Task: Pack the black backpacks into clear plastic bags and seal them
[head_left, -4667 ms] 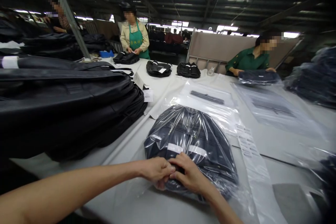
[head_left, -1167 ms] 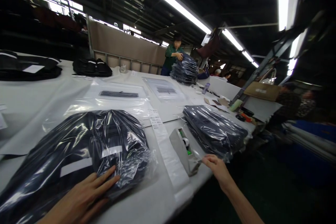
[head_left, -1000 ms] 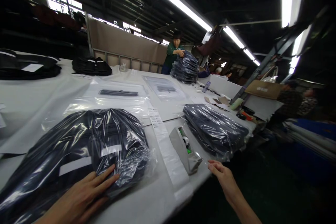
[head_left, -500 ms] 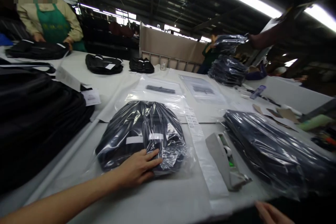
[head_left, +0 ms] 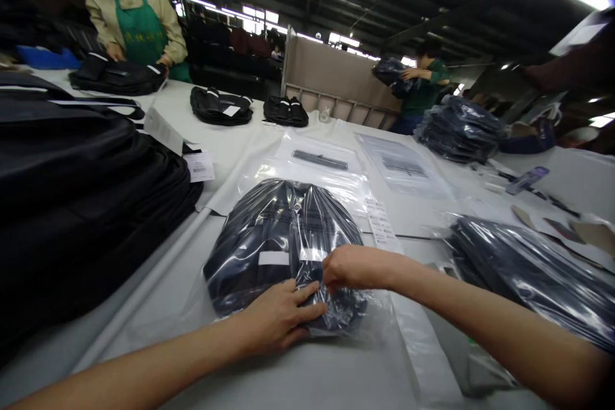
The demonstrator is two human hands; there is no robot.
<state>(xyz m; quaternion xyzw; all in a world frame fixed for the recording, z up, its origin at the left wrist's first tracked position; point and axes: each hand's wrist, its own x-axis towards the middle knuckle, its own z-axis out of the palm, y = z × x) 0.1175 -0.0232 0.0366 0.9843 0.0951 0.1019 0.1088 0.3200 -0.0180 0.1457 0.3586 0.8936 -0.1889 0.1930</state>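
Note:
In front of me a black backpack lies on the white table, wrapped in a clear, shiny plastic bag. Two white bands show through the film. My left hand rests on the lower middle of the wrapping, fingers stretched out. My right hand is closed, its curled fingertips against the plastic beside the right-hand band. Whatever those fingers pinch is hidden. Below my right forearm a tape dispenser is partly covered from view.
A tall pile of black backpacks with paper tags fills the left. Wrapped packs lie to the right. A label strip and flat plastic bags lie on the table. Two co-workers handle bags farther back.
My right hand has come in from the lower right edge and now touches the wrapped backpack. My left hand stays on the plastic. The whole view has shifted.

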